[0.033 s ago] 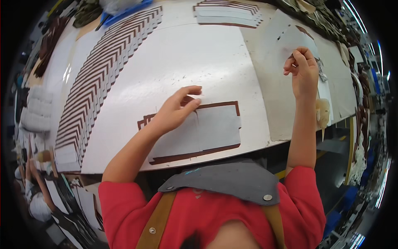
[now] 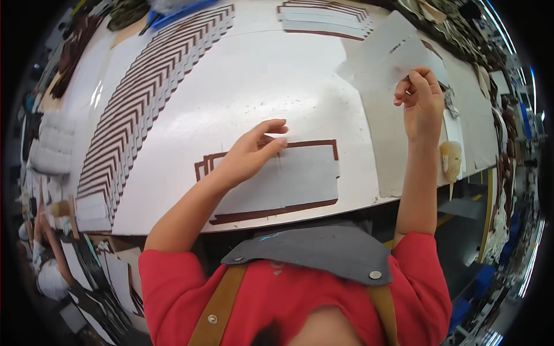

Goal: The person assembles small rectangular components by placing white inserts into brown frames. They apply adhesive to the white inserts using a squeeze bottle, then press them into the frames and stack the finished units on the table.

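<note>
My right hand [image 2: 421, 101] is raised over the right side of the table, its thumb and fingertips pinching the edge of a thin white sheet [image 2: 375, 55]. The sheet looks slightly see-through, carries small dark marks, and tilts up and away from the fingers. My left hand [image 2: 248, 155] is over a pale rectangular panel with brown edges [image 2: 309, 173] near the table's front edge. Its thumb and forefinger are spread apart and hold nothing visible. More brown-edged layers show from under the panel's left end, partly hidden by my left forearm.
A long overlapping row of brown-edged pieces [image 2: 135, 109] runs down the left side. A smaller overlapped stack [image 2: 323, 26] lies at the back. At right is a yellowish bottle with a pointed tip [image 2: 451, 158]. Olive fabric [image 2: 447, 37] is heaped far right. Another person [image 2: 55, 282] is at lower left.
The white sheet in my right hand has swung up and left, and more of it shows above the table. My left hand has hardly moved over the panel.
</note>
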`<action>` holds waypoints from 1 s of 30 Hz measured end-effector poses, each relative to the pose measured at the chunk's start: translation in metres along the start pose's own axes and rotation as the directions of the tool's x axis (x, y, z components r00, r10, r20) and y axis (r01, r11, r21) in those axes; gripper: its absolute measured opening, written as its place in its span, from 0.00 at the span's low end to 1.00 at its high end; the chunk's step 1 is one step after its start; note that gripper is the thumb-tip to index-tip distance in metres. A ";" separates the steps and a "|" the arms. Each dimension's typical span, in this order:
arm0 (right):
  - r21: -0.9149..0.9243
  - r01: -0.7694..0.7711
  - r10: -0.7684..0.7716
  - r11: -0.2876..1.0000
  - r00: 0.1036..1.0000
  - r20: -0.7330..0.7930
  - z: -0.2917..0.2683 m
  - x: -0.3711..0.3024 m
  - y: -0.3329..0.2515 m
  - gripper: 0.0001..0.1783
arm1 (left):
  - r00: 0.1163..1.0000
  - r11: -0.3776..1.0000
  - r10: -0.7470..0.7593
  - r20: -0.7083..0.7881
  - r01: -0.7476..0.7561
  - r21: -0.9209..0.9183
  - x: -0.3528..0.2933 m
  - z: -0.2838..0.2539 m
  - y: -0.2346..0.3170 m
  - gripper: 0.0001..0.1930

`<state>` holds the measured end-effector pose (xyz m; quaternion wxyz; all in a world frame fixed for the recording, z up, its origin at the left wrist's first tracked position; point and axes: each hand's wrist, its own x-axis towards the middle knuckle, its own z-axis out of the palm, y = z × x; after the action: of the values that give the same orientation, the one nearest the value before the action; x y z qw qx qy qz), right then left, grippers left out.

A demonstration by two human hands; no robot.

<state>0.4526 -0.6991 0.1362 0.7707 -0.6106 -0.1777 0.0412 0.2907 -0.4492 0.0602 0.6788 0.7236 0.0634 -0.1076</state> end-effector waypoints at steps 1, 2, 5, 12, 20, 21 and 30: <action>0.101 -0.021 0.019 0.995 1.000 0.023 0.019 -0.005 0.005 0.05 | 0.998 0.984 -0.059 -0.038 0.052 -0.169 -0.004 0.006 -0.001 0.25; 0.199 -0.045 0.037 0.979 0.998 0.041 0.035 -0.010 0.009 0.05 | 0.991 0.938 -0.117 -0.063 0.090 -0.333 -0.009 0.010 -0.001 0.27; 0.430 -0.181 0.155 0.885 0.983 0.095 0.067 -0.026 0.029 0.04 | 0.965 0.781 -0.181 -0.187 0.025 -0.624 -0.020 0.010 -0.001 0.35; 0.556 -0.407 0.386 0.725 0.908 0.161 0.092 -0.065 0.050 0.08 | 0.848 0.696 -0.126 -0.514 -0.294 -0.655 -0.056 -0.001 -0.028 0.05; -0.108 -0.311 0.318 0.944 0.947 0.049 0.054 -0.106 0.056 0.22 | 0.782 0.911 -0.032 -0.623 -0.233 -0.340 -0.099 -0.005 -0.043 0.08; -0.158 -0.309 0.322 0.938 0.945 0.063 0.050 -0.115 0.057 0.22 | 0.794 0.924 -0.034 -0.607 -0.207 -0.323 -0.103 -0.002 -0.046 0.09; -0.441 -0.301 0.405 0.846 0.899 0.164 0.022 -0.154 0.073 0.18 | 0.794 0.970 0.036 -0.607 0.118 0.211 -0.120 0.012 -0.050 0.11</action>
<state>0.3127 -0.7037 0.0361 0.5775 -0.7686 -0.1619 0.2225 0.1621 -0.4512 0.0401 0.5284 0.7942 0.2799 0.1082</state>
